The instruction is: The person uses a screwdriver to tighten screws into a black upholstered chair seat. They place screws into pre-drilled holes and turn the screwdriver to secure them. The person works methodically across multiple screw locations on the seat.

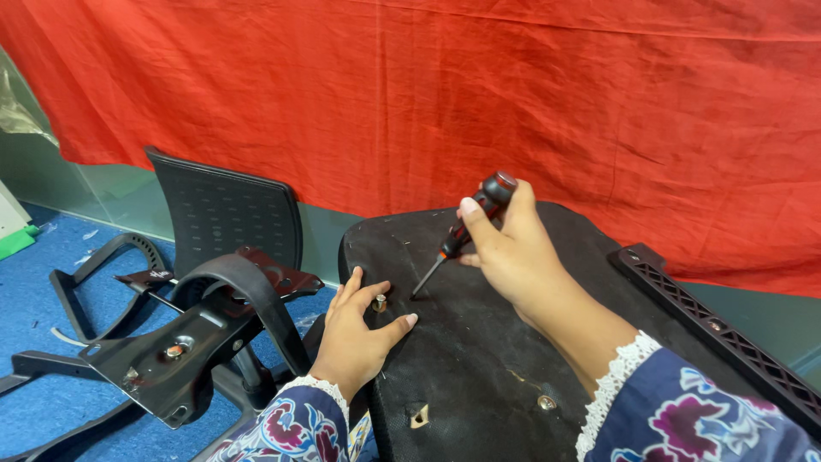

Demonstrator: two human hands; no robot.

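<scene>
- at 6 o'clock, our seat underside (479, 359) shows one bolt (546, 402) seated and a bare slot (418, 416).
- left hand (359, 329), fingers spread flat, steadies a loose bolt (380, 303).
- right hand (505, 248) grips the screwdriver (466, 233), tip beside that bolt.
- at 9 o'clock, the chair mechanism (188, 338) lies unattached.

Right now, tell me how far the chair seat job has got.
Done: the base plate lies detached on the floor, and one bolt sits in the seat. In hand: the right hand aims a screwdriver at the seat, beside a bolt under the left hand. Left: a hole looks empty.
</scene>
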